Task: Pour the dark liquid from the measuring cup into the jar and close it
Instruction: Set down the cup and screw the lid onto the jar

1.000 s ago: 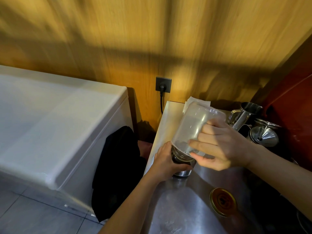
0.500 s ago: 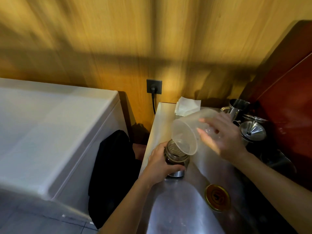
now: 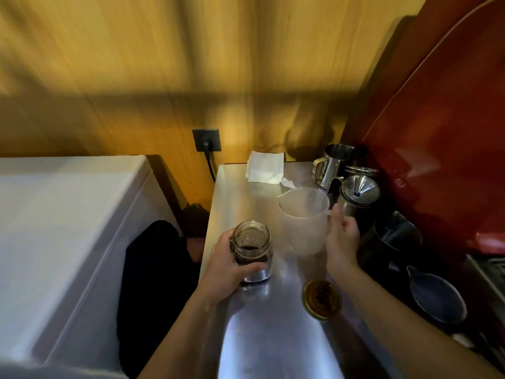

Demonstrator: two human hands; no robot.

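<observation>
A glass jar (image 3: 252, 248) with dark liquid in its lower half stands open on the steel counter (image 3: 273, 337). My left hand (image 3: 226, 269) is wrapped around its left side. The translucent plastic measuring cup (image 3: 304, 221) stands upright to the right of the jar and looks empty. My right hand (image 3: 341, 242) grips its handle on the right side. The gold jar lid (image 3: 321, 299) lies flat on the counter, in front of the cup and between my forearms.
Steel pitchers (image 3: 332, 165) and a steel funnel (image 3: 360, 191) crowd the back right corner by a red panel (image 3: 451, 160). White paper napkins (image 3: 265, 168) lie at the back. A dark pot (image 3: 393, 242) and blue scoop (image 3: 434, 299) sit at right. A white chest (image 3: 68, 228) stands left.
The measuring cup went from upended over the jar mouth to upright on the counter right of the jar. My left hand stayed on the jar.
</observation>
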